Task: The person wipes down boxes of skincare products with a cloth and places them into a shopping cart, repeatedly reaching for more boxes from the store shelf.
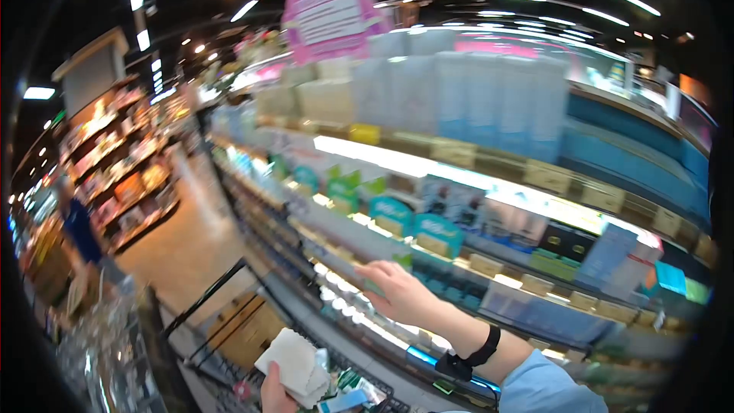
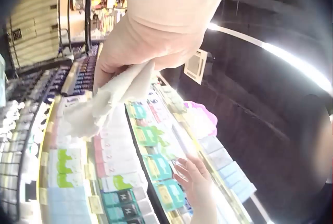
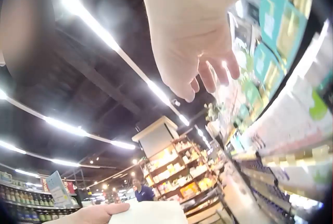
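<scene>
in the head view, the left hand (image 1: 277, 394) grips a white cloth (image 1: 294, 367) beside the basket (image 1: 367, 405); the right hand (image 1: 399, 294), holding nothing visible, reaches before the shelves (image 1: 459, 260). the left wrist view shows the cloth pinched, hanging down. in the right wrist view, the right hand's fingers hang loosely bent, ungripping.

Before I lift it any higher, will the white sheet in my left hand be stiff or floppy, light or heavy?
The white sheet is probably floppy: its free end looks wavy and creased beyond your left hand. It's likely light too, since its layers look thin.
</scene>
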Available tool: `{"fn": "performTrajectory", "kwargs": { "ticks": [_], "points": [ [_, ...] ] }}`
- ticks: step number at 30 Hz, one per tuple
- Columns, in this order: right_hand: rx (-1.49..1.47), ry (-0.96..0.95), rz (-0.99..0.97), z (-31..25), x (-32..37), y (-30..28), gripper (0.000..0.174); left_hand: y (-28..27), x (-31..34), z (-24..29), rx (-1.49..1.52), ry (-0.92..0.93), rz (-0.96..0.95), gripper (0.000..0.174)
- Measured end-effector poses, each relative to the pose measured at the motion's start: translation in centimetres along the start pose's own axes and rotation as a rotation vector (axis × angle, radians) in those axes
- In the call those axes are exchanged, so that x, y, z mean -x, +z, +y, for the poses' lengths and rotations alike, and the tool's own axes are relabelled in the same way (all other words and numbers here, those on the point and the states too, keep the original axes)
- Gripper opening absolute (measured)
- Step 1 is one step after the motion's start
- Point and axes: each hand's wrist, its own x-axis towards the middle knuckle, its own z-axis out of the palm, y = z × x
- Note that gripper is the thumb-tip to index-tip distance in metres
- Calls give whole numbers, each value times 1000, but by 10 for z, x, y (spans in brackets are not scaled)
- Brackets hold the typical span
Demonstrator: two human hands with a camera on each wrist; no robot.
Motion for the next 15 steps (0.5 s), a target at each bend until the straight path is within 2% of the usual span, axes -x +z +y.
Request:
{"fn": "performTrajectory", "kwargs": {
  "ticks": [1, 2, 4, 5, 7, 9, 12, 14, 15],
  "points": [
    [66, 18, 97, -7, -1, -28, 39, 15, -4, 6, 16, -106, -12, 55],
    [127, 32, 187, -14, -2, -54, 38, 31, -10, 9, -5, -124, -52, 55],
    [228, -21, 430, -19, -1, -98, 36, 66, -14, 15, -57, -86, -105, 55],
    [336, -67, 525, -28, 0, -119, 38, 84, -7, 21, 3, -131, -131, 48],
    [383, -46, 690, -37, 4, -154, 40, 111, -13, 21, 2, -99, -235, 48],
    [761, -84, 841, -35, 6, -186, 44, 132, -22, 18, -21, -59, -357, 47],
    [832, -69, 903, -32, 3, -228, 53, 169, -18, 20, -59, -97, -413, 45],
    [794, 150, 990, -26, -2, -248, 64, 187, -12, 21, -52, -121, -467, 45],
    [799, 147, 998, -28, -5, -257, 64, 193, -10, 19, -79, -91, -462, 46]
  ]
}}
